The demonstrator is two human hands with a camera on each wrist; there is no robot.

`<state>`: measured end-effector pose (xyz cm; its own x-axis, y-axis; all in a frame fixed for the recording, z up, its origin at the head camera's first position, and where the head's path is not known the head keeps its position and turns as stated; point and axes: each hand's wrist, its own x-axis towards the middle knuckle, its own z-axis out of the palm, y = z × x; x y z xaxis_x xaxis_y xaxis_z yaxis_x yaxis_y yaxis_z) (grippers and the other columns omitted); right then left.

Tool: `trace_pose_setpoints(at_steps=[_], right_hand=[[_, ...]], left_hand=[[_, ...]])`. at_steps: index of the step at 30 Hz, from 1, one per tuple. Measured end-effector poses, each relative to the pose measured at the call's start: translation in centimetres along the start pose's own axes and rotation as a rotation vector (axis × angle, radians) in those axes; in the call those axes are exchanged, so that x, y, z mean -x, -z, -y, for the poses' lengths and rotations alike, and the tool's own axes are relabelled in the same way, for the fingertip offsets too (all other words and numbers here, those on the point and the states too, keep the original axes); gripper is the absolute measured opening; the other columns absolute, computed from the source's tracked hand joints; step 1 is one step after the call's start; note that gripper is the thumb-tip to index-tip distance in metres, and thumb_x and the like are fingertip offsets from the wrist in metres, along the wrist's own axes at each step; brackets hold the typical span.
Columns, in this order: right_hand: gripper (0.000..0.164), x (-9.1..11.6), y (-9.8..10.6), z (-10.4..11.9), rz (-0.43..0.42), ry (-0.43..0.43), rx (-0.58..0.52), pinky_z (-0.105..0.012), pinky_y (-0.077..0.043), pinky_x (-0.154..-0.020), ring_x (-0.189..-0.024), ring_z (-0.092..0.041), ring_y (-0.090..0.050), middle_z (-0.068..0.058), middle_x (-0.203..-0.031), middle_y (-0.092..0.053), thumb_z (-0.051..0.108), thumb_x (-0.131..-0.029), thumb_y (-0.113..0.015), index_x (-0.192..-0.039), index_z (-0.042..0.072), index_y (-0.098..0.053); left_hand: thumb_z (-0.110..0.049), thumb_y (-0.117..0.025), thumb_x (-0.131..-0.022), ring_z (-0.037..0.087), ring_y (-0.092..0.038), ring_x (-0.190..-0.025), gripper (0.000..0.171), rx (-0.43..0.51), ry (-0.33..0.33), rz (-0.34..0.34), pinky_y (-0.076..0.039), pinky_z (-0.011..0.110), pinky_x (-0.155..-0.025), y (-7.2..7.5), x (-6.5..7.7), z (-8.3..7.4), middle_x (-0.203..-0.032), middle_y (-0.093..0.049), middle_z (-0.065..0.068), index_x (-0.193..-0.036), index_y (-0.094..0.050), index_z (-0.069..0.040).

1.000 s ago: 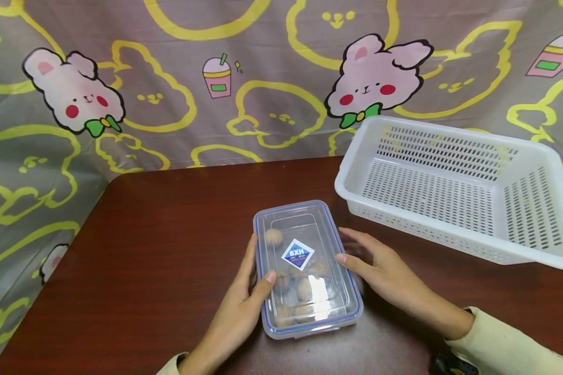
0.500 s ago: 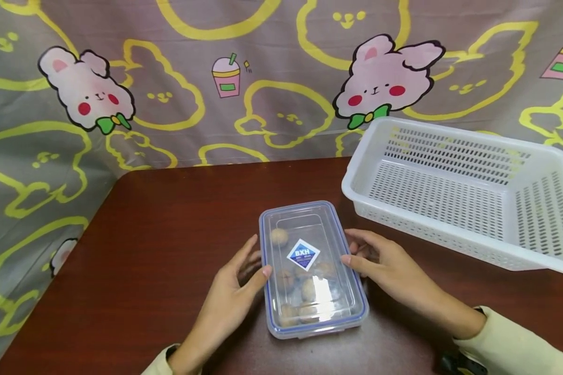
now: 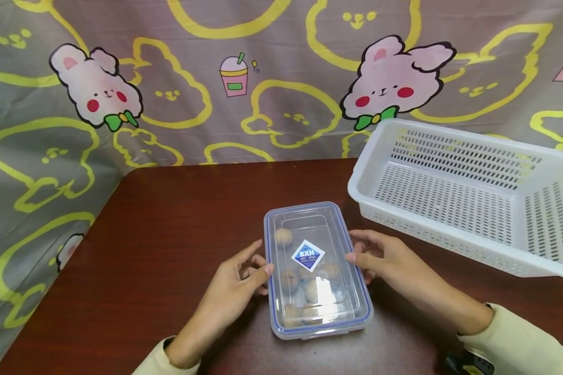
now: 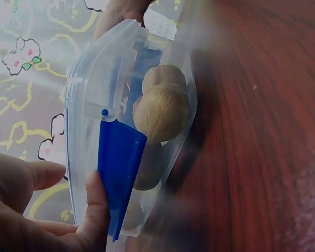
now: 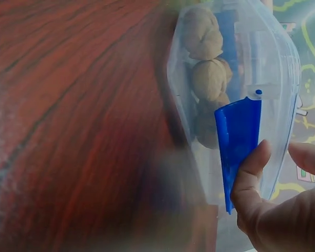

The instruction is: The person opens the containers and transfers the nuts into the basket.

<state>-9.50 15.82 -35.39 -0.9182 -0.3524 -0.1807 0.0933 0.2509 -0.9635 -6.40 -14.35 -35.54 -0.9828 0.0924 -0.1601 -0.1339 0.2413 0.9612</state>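
A clear plastic food container (image 3: 319, 221) with a blue-rimmed lid and a BXH sticker (image 3: 308, 255) lies on the table between both hands. Several walnuts (image 4: 160, 113) show through its walls. My left hand (image 3: 227, 289) grips the left side, thumb at the lid's rim and curled fingers at a blue side latch (image 4: 118, 168). On the opposite side, my right hand (image 3: 399, 265) holds the container likewise, one finger against another blue latch (image 5: 239, 136). Both latches stand tilted out from the wall in the wrist views.
A white perforated plastic basket (image 3: 431, 234) stands at the back right, behind the right hand. The dark red-brown wooden table (image 3: 178, 224) meets a grey cartoon-print cloth (image 3: 281, 67) at its back edge.
The head view has turned slightly left, so everything sits further right. My fingers, earlier straighter along the container's sides, are now curled at them; the left thumb has drawn back to the lid's edge.
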Motion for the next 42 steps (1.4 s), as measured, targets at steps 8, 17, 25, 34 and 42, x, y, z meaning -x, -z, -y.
trace_pose_setpoints(at_steps=[8, 17, 25, 34, 42], right_hand=[[0.072, -0.3, 0.3, 0.5, 0.035, -0.057, -0.078, -0.032, -0.062, -0.069, -0.082, -0.014, -0.066, -0.01, -0.104, -0.058, 0.016, -0.097, -0.073, -0.155, -0.009, -0.037], [0.072, -0.7, 0.5, 0.8, 0.054, -0.084, -0.066, -0.034, -0.062, -0.069, -0.081, -0.017, -0.066, -0.01, -0.1, -0.06, 0.015, -0.097, -0.073, -0.156, -0.008, -0.037], [0.07, -0.7, 0.6, 0.9, 0.063, -0.082, -0.067, -0.035, -0.063, -0.069, -0.08, -0.018, -0.065, -0.012, -0.099, -0.06, 0.014, -0.097, -0.073, -0.153, -0.009, -0.039], [0.067, -0.7, 0.6, 1.1, 0.064, -0.081, -0.056, -0.036, -0.063, -0.068, -0.079, -0.019, -0.065, -0.012, -0.097, -0.06, 0.013, -0.097, -0.072, -0.151, -0.01, -0.04], [0.065, -0.8, 0.5, 1.3, 0.073, -0.081, -0.074, -0.036, -0.063, -0.068, -0.081, -0.017, -0.066, -0.009, -0.095, -0.06, 0.012, -0.099, -0.071, -0.15, -0.01, -0.038]], left_hand=[[-0.008, -0.066, -0.101, 0.011, -0.067, -0.079, 0.068, 0.113, 0.038, 0.118, -0.064, 0.026, -0.074, 0.6, -0.2, 0.1, -0.107, -0.062, 0.013, -0.16, -0.035, 0.003], [-0.006, -0.064, -0.102, 0.01, -0.063, -0.083, 0.072, 0.167, 0.052, 0.178, -0.064, 0.024, -0.075, 1.0, -0.4, 0.2, -0.104, -0.06, 0.011, -0.165, -0.029, -0.004], [-0.006, -0.065, -0.101, 0.01, -0.062, -0.082, 0.075, 0.175, 0.062, 0.192, -0.063, 0.024, -0.075, 1.0, -0.5, 0.2, -0.101, -0.06, 0.008, -0.165, -0.027, -0.003], [-0.005, -0.066, -0.1, 0.009, -0.063, -0.081, 0.075, 0.172, 0.062, 0.193, -0.063, 0.024, -0.074, 1.0, -0.6, 0.0, -0.1, -0.06, 0.008, -0.165, -0.027, -0.003], [-0.005, -0.066, -0.1, 0.008, -0.064, -0.08, 0.076, 0.158, 0.06, 0.194, -0.063, 0.023, -0.074, 1.0, -0.5, -0.1, -0.101, -0.059, 0.008, -0.165, -0.027, -0.002]])
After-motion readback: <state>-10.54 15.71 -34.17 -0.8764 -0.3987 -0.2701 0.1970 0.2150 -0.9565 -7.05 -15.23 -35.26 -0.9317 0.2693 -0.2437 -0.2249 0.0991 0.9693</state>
